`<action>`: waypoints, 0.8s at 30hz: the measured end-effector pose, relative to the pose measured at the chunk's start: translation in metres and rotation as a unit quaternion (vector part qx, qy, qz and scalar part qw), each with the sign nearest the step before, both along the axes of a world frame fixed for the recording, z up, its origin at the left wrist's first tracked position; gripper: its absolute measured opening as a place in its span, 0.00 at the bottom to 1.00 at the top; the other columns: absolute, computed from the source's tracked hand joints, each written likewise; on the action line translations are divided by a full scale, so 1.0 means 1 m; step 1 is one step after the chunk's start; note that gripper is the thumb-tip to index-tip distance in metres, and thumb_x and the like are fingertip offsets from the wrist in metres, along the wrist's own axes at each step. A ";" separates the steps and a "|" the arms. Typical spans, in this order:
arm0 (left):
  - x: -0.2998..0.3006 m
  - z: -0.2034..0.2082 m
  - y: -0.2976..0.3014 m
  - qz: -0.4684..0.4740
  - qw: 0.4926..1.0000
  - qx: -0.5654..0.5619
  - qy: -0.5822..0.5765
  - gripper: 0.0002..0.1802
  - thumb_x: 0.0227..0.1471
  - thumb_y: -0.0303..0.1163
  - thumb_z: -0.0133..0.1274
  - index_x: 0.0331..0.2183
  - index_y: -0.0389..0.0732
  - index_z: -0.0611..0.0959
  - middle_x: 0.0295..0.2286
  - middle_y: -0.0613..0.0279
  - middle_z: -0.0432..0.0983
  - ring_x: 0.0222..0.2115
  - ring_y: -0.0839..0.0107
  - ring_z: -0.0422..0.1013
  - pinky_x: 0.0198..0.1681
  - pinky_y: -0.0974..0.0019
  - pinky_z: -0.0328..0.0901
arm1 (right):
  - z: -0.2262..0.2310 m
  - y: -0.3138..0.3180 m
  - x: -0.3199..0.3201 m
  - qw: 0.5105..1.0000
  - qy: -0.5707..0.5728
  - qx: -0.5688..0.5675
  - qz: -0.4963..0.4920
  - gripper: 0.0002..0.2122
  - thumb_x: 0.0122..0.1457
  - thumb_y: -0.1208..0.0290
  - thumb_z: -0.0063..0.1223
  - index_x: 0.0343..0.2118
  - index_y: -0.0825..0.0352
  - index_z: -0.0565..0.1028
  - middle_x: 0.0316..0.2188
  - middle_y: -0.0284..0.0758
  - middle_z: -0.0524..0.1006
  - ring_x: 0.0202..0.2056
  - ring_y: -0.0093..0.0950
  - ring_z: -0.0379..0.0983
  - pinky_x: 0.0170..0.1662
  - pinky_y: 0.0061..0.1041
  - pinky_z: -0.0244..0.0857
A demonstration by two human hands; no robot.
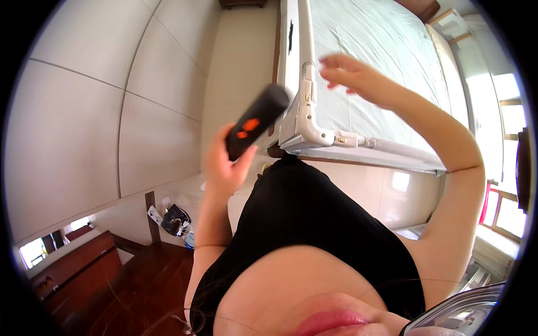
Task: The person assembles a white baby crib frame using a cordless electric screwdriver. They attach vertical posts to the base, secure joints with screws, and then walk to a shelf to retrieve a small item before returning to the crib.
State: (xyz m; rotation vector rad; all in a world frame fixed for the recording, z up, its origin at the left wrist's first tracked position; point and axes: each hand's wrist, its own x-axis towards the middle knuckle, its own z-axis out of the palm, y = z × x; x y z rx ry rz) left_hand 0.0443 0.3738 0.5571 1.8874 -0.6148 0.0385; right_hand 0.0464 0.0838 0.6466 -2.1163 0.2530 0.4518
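Observation:
My left hand [219,168] is wrapped round a black cylindrical handheld device [259,119] with orange buttons on its side. The device is tilted, its thick end up and to the right, close to the corner of the white bed rail [308,115]. My right hand [358,81] is over the bed, just right of the rail, fingers apart and slightly bent, with nothing seen in them. From this view I cannot tell whether those fingers touch the sheet.
The bed has a pale green sheet [381,45]. Tall light cabinet doors [73,123] line the left side. A dark wooden surface [140,285] is at the lower left, with bags [176,219] beyond it. Tiled floor [238,56] runs between cabinets and bed.

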 end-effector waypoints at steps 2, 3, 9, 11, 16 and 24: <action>-0.006 -0.027 0.015 0.080 0.978 -0.162 0.103 0.25 0.41 0.22 0.53 0.44 0.36 0.65 0.31 0.61 0.68 0.31 0.72 0.65 0.33 0.69 0.62 | -0.029 -0.003 0.002 0.983 0.156 0.095 -0.026 0.34 0.48 0.45 0.46 0.52 0.67 0.57 0.48 0.38 0.63 0.47 0.31 0.61 0.49 0.39 0.52; -0.007 -0.027 0.023 0.098 0.964 -0.191 0.160 0.27 0.41 0.21 0.53 0.45 0.37 0.64 0.32 0.62 0.67 0.31 0.74 0.65 0.33 0.71 0.62 | -0.036 0.001 0.003 0.972 0.190 0.139 -0.004 0.30 0.48 0.48 0.48 0.48 0.66 0.61 0.47 0.37 0.63 0.48 0.32 0.61 0.52 0.39 0.48; -0.005 -0.052 0.076 0.174 0.942 -0.198 0.207 0.23 0.42 0.22 0.51 0.43 0.38 0.65 0.30 0.63 0.68 0.27 0.78 0.64 0.29 0.76 0.59 | -0.062 0.018 0.012 0.952 0.193 0.207 -0.116 0.13 0.44 0.68 0.58 0.31 0.65 0.69 0.27 0.31 0.71 0.32 0.20 0.66 0.41 0.21 0.59; 0.008 -0.055 0.082 0.177 0.941 -0.193 0.214 0.19 0.43 0.23 0.50 0.40 0.38 0.66 0.29 0.62 0.68 0.24 0.78 0.65 0.24 0.77 0.58 | -0.052 0.019 0.011 0.955 0.195 0.185 -0.125 0.12 0.43 0.69 0.58 0.30 0.66 0.70 0.27 0.32 0.71 0.32 0.20 0.67 0.39 0.19 0.60; 0.072 -0.062 0.098 0.110 0.958 -0.147 0.219 0.24 0.42 0.23 0.53 0.43 0.37 0.64 0.30 0.65 0.67 0.30 0.79 0.63 0.34 0.75 0.59 | -0.039 0.014 -0.001 0.951 0.224 0.113 -0.183 0.15 0.38 0.74 0.60 0.32 0.70 0.71 0.27 0.33 0.72 0.31 0.22 0.67 0.37 0.19 0.61; 0.182 -0.065 0.128 0.024 0.971 -0.051 0.233 0.26 0.41 0.28 0.55 0.43 0.36 0.64 0.30 0.65 0.65 0.30 0.77 0.63 0.36 0.73 0.59 | -0.031 0.016 -0.024 0.943 0.247 0.087 -0.204 0.18 0.35 0.74 0.61 0.33 0.67 0.71 0.25 0.30 0.71 0.28 0.21 0.65 0.32 0.19 0.58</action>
